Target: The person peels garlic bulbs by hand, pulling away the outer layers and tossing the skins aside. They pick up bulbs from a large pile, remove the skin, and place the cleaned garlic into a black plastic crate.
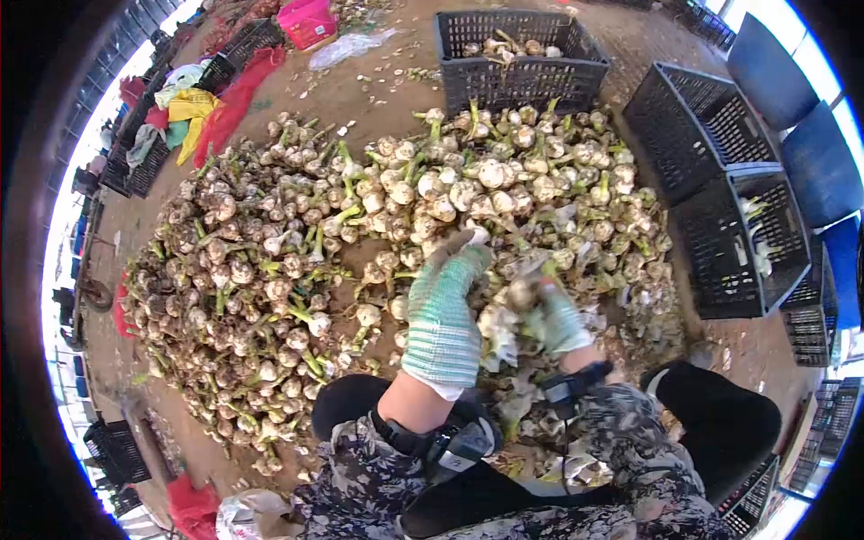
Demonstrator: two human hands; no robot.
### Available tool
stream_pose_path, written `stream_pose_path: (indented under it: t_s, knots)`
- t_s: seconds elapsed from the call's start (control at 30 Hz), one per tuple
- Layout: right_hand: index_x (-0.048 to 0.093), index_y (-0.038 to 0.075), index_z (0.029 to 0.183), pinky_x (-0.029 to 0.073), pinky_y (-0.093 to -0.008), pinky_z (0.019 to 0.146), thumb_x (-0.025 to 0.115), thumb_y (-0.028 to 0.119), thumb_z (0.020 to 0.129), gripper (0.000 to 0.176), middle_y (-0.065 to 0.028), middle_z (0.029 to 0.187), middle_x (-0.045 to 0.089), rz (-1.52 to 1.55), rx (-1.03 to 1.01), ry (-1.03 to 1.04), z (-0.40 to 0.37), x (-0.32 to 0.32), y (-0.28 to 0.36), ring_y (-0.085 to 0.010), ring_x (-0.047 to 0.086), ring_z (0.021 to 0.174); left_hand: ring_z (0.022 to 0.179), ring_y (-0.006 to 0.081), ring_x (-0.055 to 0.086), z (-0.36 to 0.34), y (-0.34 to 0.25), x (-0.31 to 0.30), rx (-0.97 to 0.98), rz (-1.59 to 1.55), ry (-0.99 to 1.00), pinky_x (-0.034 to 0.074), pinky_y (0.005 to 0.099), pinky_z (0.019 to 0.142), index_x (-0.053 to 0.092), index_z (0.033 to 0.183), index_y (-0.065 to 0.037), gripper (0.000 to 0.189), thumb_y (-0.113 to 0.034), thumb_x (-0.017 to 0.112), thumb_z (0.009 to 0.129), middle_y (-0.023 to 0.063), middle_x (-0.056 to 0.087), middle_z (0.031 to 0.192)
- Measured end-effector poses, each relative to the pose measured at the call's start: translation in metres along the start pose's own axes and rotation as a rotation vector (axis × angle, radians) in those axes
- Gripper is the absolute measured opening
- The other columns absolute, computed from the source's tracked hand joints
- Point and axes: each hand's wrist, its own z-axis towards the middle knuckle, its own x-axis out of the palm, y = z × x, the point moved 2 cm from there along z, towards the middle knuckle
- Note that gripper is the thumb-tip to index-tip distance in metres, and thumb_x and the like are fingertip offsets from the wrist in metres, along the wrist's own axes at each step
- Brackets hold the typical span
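Observation:
My left hand (448, 310), in a striped green and white glove, reaches over the pile of garlic bulbs (270, 261). Its fingers bend round a whitish piece at their tips, too small to name. To its right my right hand (556, 315), gloved as well and blurred by motion, has a garlic bulb (522, 294) at its fingers. Below and between the hands lie loose peeled skins and trimmings (499, 337).
A black crate (522, 85) with some bulbs stands beyond the pile. More black crates (702, 126) line the right side. At the upper left are a pink bucket (307, 23), a yellow sack (192, 112) and red netting (236, 108). My knees flank the near edge.

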Motion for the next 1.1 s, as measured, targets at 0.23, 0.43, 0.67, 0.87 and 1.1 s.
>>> stream_pose_path:
  t_s: [0.23,0.43,0.67,0.87,1.1]
  knots:
    - [0.051,0.004,0.113,0.046,-0.0313,0.083,0.058,0.021,0.084,0.034,-0.0069,0.106,0.058,-0.104,-0.340,0.268,-0.122,0.068,0.105,-0.0174,0.057,0.095,0.091,0.0187,0.056,-0.027,0.048,0.039,-0.554,-0.098,0.571,0.051,0.0357,0.074,0.047,0.119,-0.014,0.045,-0.043,0.051,0.085,0.0041,0.057,0.103]
    - [0.050,0.005,0.114,0.045,-0.0247,0.077,0.065,0.026,0.080,0.043,-0.0084,0.104,0.057,-0.253,-0.364,0.319,-0.140,0.044,0.117,-0.0140,0.054,0.092,0.101,0.0195,0.054,-0.044,0.043,0.050,-0.163,0.019,0.383,0.046,0.0294,0.087,0.039,0.125,0.003,0.051,-0.006,0.061,0.080,0.0110,0.054,0.111]
    - [0.048,-0.001,0.104,0.045,-0.0208,0.071,0.065,0.009,0.078,0.032,-0.0026,0.091,0.056,-0.348,-0.616,0.062,-0.156,0.044,0.104,-0.0100,0.055,0.079,0.097,0.0239,0.054,-0.062,0.039,0.070,0.786,0.885,0.451,0.044,0.0327,0.084,0.048,0.116,0.001,0.062,-0.017,0.077,0.064,0.0139,0.054,0.108]
    - [0.048,-0.001,0.106,0.047,-0.0196,0.070,0.065,0.011,0.078,0.035,-0.0031,0.089,0.057,-0.279,-0.564,0.008,-0.174,0.055,0.109,-0.0101,0.056,0.080,0.099,0.0279,0.054,-0.062,0.044,0.067,0.716,0.858,0.475,0.044,0.0344,0.084,0.049,0.116,0.000,0.061,-0.020,0.077,0.065,0.0161,0.053,0.108]
    - [0.050,-0.002,0.101,0.048,-0.0219,0.067,0.064,0.013,0.079,0.030,-0.0077,0.093,0.061,-0.079,-0.398,0.149,-0.179,0.060,0.120,-0.0129,0.060,0.079,0.096,0.0269,0.056,-0.062,0.038,0.069,0.854,0.895,0.515,0.044,0.0338,0.084,0.047,0.118,0.000,0.062,-0.021,0.076,0.068,0.0157,0.053,0.109]
